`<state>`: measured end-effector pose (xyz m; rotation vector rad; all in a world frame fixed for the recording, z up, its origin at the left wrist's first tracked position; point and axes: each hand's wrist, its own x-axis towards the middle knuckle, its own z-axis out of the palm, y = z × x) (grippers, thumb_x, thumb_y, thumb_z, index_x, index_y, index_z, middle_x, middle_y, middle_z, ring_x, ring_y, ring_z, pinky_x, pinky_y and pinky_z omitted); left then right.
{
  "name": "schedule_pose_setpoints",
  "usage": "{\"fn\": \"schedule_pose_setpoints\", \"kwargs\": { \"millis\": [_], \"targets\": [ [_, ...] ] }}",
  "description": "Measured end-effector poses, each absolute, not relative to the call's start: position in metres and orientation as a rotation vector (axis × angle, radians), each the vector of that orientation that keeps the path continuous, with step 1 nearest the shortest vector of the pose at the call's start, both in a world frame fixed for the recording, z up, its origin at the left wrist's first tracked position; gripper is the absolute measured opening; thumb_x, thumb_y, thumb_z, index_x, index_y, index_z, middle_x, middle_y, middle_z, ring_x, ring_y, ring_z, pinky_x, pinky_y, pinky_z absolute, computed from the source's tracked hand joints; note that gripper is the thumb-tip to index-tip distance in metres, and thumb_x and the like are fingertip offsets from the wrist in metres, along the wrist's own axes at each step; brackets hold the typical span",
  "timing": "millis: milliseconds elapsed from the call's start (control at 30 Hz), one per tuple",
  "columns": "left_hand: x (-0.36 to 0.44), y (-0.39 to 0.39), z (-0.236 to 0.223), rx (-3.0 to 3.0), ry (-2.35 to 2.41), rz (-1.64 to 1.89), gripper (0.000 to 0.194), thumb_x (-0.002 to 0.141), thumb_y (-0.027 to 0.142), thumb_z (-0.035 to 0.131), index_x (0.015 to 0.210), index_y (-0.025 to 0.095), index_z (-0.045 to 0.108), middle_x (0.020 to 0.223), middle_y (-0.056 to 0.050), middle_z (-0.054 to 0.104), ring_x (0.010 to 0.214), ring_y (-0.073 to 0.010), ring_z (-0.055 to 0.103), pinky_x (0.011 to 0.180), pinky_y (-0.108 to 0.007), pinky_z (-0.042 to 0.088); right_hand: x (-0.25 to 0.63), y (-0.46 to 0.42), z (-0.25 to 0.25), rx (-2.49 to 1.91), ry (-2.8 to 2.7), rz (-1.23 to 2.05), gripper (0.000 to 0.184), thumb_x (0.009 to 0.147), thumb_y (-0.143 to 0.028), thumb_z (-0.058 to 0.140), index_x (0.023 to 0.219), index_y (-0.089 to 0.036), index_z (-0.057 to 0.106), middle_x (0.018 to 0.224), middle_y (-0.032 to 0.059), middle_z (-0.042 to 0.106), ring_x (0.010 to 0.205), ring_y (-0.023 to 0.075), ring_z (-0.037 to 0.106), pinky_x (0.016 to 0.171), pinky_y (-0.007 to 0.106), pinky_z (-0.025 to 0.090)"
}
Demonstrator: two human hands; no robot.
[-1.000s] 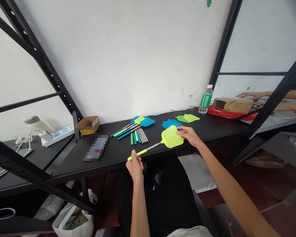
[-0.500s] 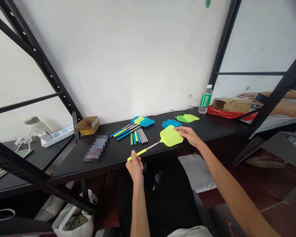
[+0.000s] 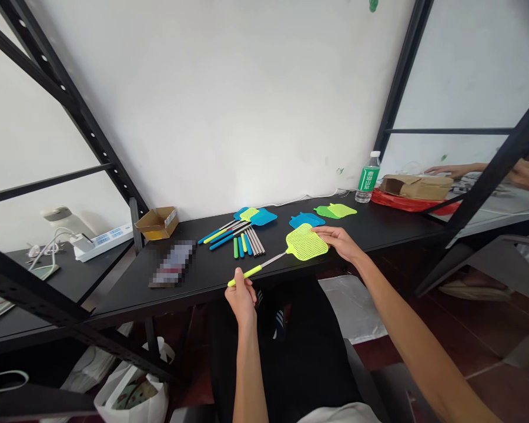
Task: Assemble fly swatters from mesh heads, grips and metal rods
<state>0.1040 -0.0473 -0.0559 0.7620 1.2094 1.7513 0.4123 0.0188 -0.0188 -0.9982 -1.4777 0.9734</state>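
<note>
A yellow-green fly swatter [image 3: 307, 242] with a metal rod is held between my two hands above the desk's front edge. My left hand [image 3: 241, 294] is closed around its yellow handle. The far edge of the swatter head is pinched by my right hand [image 3: 338, 242]. Just behind that head lie blue swatter heads [image 3: 307, 220], with green and yellow heads [image 3: 335, 210] farther back. Left of them, several swatters with blue and yellow heads [image 3: 256, 216] are piled together. Several loose handles with metal rods [image 3: 249, 242] lie in front of the pile.
An open cardboard box [image 3: 157, 223] and a blurred flat object [image 3: 173, 264] are on the black desk [image 3: 136, 296] at left. A water bottle [image 3: 368, 176] stands at the back right. Beyond it, a brown carton [image 3: 417, 187] rests on red plastic, near another person's hand [image 3: 454, 170]. Black frame posts flank the desk.
My hands and the swatter stay almost in place. At the far right, the other person's arm has shifted, and the dark phone-like object there is no longer visible.
</note>
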Motion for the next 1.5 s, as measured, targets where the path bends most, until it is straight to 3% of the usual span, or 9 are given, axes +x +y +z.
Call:
{"fn": "schedule_pose_setpoints", "kwargs": {
  "millis": [167,433,600,667,733,867,1133,1300,1500],
  "targets": [
    [0.104,-0.047,-0.057,0.752,1.188,1.761,0.057,0.086,0.062,0.058,0.053,0.016,0.051,0.029,0.005,0.035,0.028,-0.0056,0.029,0.033,-0.017,0.025,0.413,0.020,-0.019,-0.993,-1.476,0.947,0.042,0.077,-0.048,0.073,0.110,-0.023,0.077,0.099,0.0093,0.075,0.081,0.0232,0.065,0.064,0.033,0.047],
    [0.104,-0.046,-0.058,0.740,1.195,1.762,0.057,0.086,0.062,0.058,0.053,0.016,0.052,0.029,0.005,0.035,0.028,-0.0058,0.029,0.032,-0.017,0.025,0.415,0.022,-0.023,-0.945,-1.484,0.952,0.031,0.076,-0.030,0.071,0.105,-0.027,0.078,0.121,0.0071,0.069,0.079,0.0189,0.060,0.055,0.028,0.038],
    [0.104,-0.046,-0.058,0.742,1.192,1.765,0.058,0.086,0.062,0.058,0.053,0.016,0.052,0.029,0.005,0.035,0.028,-0.0057,0.029,0.032,-0.017,0.024,0.412,0.018,-0.017,-0.937,-1.526,0.912,0.024,0.077,-0.033,0.072,0.097,-0.025,0.079,0.131,0.0083,0.064,0.086,0.0207,0.059,0.056,0.029,0.039],
    [0.104,-0.047,-0.057,0.745,1.195,1.763,0.058,0.086,0.062,0.058,0.053,0.016,0.052,0.029,0.005,0.035,0.028,-0.0057,0.029,0.032,-0.017,0.024,0.411,0.018,-0.016,-0.956,-1.522,0.909,0.024,0.077,-0.037,0.074,0.096,-0.024,0.080,0.120,0.0092,0.068,0.079,0.0186,0.058,0.057,0.029,0.039],
    [0.104,-0.047,-0.057,0.751,1.191,1.764,0.058,0.086,0.062,0.058,0.052,0.016,0.052,0.029,0.005,0.036,0.028,-0.0056,0.029,0.033,-0.017,0.025,0.411,0.018,-0.017,-0.985,-1.504,0.909,0.024,0.077,-0.041,0.075,0.090,-0.021,0.080,0.094,0.0084,0.072,0.070,0.0166,0.055,0.056,0.029,0.039],
    [0.104,-0.047,-0.057,0.762,1.184,1.765,0.057,0.086,0.061,0.058,0.053,0.016,0.052,0.029,0.005,0.036,0.028,-0.0057,0.029,0.033,-0.017,0.025,0.412,0.021,-0.020,-1.026,-1.478,0.911,0.028,0.075,-0.044,0.078,0.080,-0.017,0.077,0.063,0.0028,0.062,0.058,0.0134,0.050,0.053,0.028,0.037],
    [0.104,-0.047,-0.056,0.767,1.196,1.759,0.056,0.086,0.060,0.059,0.052,0.016,0.051,0.028,0.005,0.036,0.027,-0.0057,0.029,0.033,-0.018,0.024,0.409,0.017,-0.016,-1.051,-1.428,0.997,0.053,0.074,-0.047,0.079,0.116,-0.017,0.071,0.053,-0.0028,0.054,0.049,0.0117,0.043,0.050,0.028,0.038],
    [0.104,-0.048,-0.054,0.767,1.201,1.758,0.056,0.086,0.060,0.058,0.052,0.016,0.051,0.028,0.005,0.036,0.027,-0.0058,0.029,0.033,-0.018,0.025,0.407,0.011,-0.011,-0.968,-1.439,0.998,0.063,0.082,-0.045,0.071,0.139,-0.022,0.057,0.053,-0.0042,0.053,0.051,0.0128,0.045,0.052,0.027,0.038],
    [0.105,-0.049,-0.053,0.768,1.224,1.757,0.056,0.086,0.060,0.058,0.053,0.016,0.052,0.029,0.005,0.036,0.027,-0.0059,0.029,0.033,-0.018,0.025,0.408,0.010,-0.010,-0.886,-1.463,1.049,0.059,0.083,-0.037,0.072,0.138,-0.026,0.054,0.090,0.0042,0.072,0.069,0.0159,0.060,0.058,0.027,0.042]
  ]
}}
